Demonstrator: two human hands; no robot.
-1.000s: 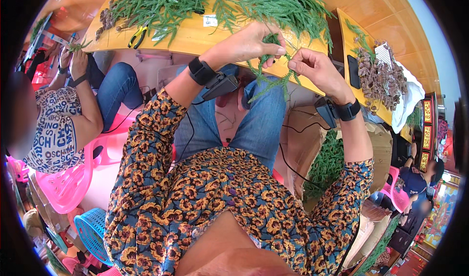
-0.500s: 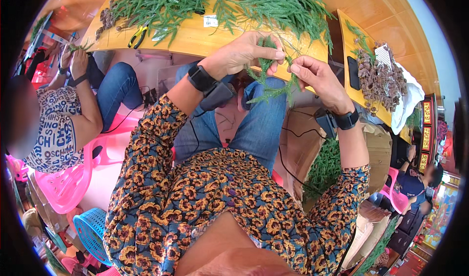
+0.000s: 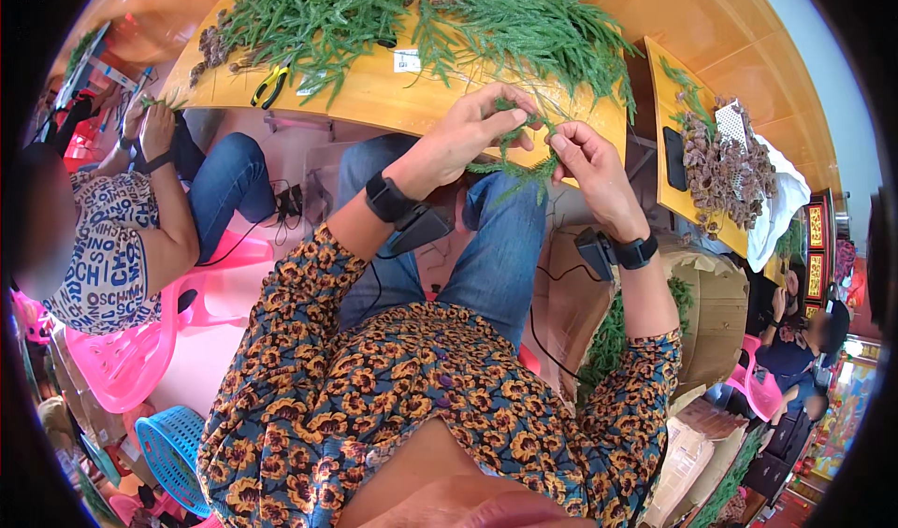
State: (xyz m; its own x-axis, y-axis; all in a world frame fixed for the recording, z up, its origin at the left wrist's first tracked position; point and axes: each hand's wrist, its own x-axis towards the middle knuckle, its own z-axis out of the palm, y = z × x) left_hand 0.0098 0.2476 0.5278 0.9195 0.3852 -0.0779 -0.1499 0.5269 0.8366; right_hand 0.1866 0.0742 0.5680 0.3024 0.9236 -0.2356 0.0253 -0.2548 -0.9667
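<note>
Yellow table [image 3: 367, 84], green sprig [image 3: 531, 167] between left hand [image 3: 470, 135] and right hand [image 3: 597, 174]

One head-worn fisheye view looks steeply down.

Fingers [image 3: 506, 122] apparently hide part of the sprig [image 3: 524, 170].

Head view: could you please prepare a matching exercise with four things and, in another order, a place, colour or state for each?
Things:
1. Green sprig
2. Pliers
3. Phone
4. Basket

Descriptions:
A. On the right-hand table
B. Blue
C. Held between left hand and right hand
D. Yellow and black

Pairs: 1-C, 2-D, 3-A, 4-B
</note>
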